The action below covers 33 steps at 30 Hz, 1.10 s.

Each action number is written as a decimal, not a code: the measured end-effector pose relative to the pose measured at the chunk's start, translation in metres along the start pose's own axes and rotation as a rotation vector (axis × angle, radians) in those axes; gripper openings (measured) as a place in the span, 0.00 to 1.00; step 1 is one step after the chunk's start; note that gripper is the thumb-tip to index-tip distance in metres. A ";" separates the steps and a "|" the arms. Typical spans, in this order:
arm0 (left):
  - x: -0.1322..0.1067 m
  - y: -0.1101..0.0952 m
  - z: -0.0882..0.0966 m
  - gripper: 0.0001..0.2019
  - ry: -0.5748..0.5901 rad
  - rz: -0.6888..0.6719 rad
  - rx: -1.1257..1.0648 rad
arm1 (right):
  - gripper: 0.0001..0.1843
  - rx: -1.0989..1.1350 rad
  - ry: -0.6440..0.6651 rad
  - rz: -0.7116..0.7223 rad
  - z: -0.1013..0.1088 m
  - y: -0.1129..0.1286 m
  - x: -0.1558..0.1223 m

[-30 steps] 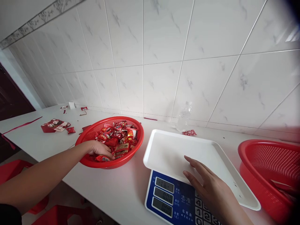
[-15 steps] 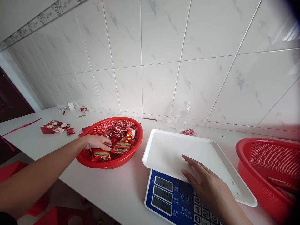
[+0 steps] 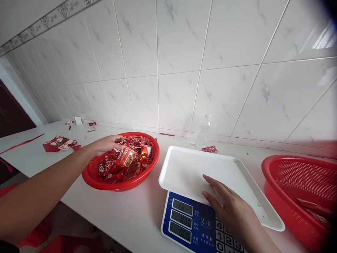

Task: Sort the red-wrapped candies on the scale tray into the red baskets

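Observation:
My left hand (image 3: 107, 144) reaches over the back left of a red plastic basket (image 3: 119, 186) full of red-wrapped snacks. Its fingers are bent, and the thumb meets the upper edge of a red and gold snack packet (image 3: 126, 156), which tilts up on the pile. The far fingers are partly hidden. My right hand (image 3: 228, 202) hovers with fingers spread over the front edge of a white weighing tray (image 3: 192, 161) and the keypad of a blue digital scale (image 3: 189, 225). Nothing is in that hand.
A second red basket (image 3: 284, 193) with some packets inside stands right of the scale. Behind the tray are a clear plastic bottle (image 3: 204, 131) and a small red packet (image 3: 210, 149). Red printed cards (image 3: 56, 143) lie at left; red stools (image 3: 63, 244) stand below the table edge.
My left hand has moved from the middle of the basket towards its back rim. The packets under it have shifted, one now tilted up. My right hand keeps its place over the scale.

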State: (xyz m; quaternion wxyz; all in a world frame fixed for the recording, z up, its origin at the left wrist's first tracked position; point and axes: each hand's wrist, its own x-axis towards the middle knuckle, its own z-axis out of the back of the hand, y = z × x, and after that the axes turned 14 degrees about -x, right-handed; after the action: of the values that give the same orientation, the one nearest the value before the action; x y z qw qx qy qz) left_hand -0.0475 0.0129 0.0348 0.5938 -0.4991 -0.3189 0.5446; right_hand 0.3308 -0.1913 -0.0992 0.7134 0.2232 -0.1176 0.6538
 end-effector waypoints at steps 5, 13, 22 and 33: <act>-0.001 -0.014 -0.019 0.31 -0.034 -0.033 -0.133 | 0.23 0.040 -0.034 0.022 0.002 0.000 0.002; -0.028 -0.036 -0.127 0.19 0.329 -0.095 -0.410 | 0.17 0.245 -0.253 0.007 0.025 0.015 0.002; -0.051 -0.038 -0.230 0.12 0.789 -0.025 -0.449 | 0.07 0.470 -0.370 0.097 0.038 0.026 0.001; -0.025 -0.028 -0.231 0.35 0.584 -0.399 0.176 | 0.15 0.356 -0.432 -0.259 0.038 0.009 0.005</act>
State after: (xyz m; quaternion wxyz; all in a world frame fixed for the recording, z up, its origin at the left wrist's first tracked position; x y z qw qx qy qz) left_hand 0.1698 -0.0659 -0.0040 0.7952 -0.5083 -0.1790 0.2779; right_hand 0.3273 -0.2042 -0.0619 0.6989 0.4917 -0.1209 0.5052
